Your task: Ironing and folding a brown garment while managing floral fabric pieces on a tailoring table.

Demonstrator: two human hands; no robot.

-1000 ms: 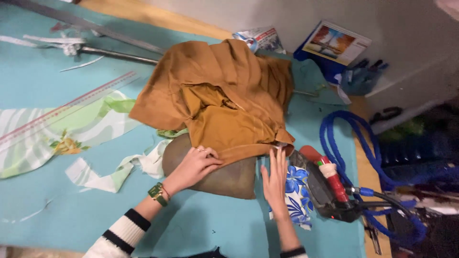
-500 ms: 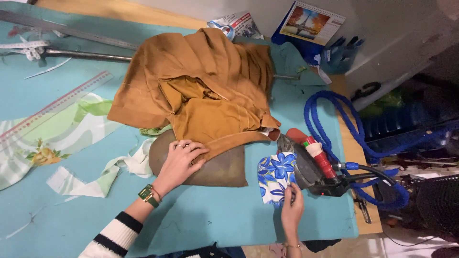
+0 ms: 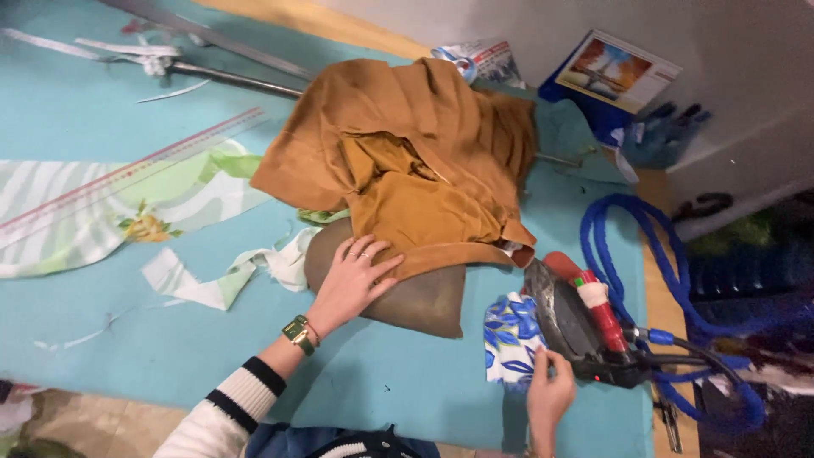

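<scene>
My left hand (image 3: pixel 354 277) lies flat, fingers spread, on a brown rounded pressing pad (image 3: pixel 415 297) where the hem of a mustard-brown garment (image 3: pixel 407 161) drapes over it. A gold watch sits on that wrist. My right hand (image 3: pixel 549 394) is low at the table's near edge, touching the lower corner of a blue-and-white floral cloth (image 3: pixel 511 339). That cloth lies against a steam iron (image 3: pixel 577 322) with a red handle, resting on its side just right of the pad.
A blue coiled hose (image 3: pixel 623 246) runs from the iron along the table's right edge. A long clear ruler (image 3: pixel 127 178) lies over green floral fabric scraps (image 3: pixel 170 203) on the teal table (image 3: pixel 102 331). A metal bar, a calendar (image 3: pixel 616 72) and blue gloves sit at the back.
My right hand left the pad's right side and dropped to the floral cloth by the iron. My left hand stayed on the pad. The view shifted slightly.
</scene>
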